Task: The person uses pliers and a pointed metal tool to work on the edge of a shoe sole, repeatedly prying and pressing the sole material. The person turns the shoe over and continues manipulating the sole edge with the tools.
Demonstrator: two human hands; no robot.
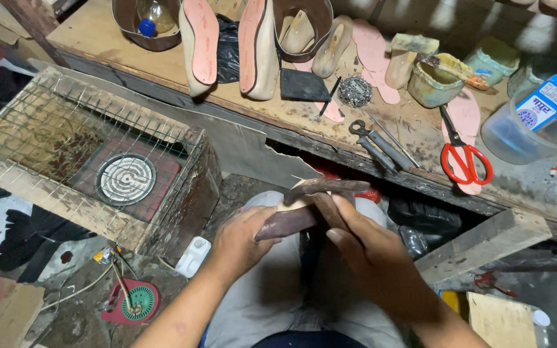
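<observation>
Where the worn wooden counter (130,48) runs across the top of the view, it is crowded: pale shoe lasts with pink insoles (201,42) are stood against containers, red-handled scissors (465,161) and grey pliers (378,143) are laid near its front edge, and a clear plastic tub (523,132) is set at the far right. Below the counter, a dim, littered floor is seen, with a wire-mesh box holding a round coil heater (126,179) at the left and a wooden plank (481,243) at the right.

A shoe last wrapped in dark brown leather (307,206) is held over the lap, just below the counter's edge. It is gripped from the side by the left hand (240,241), fingers curled around the leather. The right hand (372,248) is closed on the leather from the other side, thumb laid along the top, where the pale last shows through.

Little free space is left: the heater box stands close at the left, the plank close at the right, and the counter's broken front panel directly ahead.
</observation>
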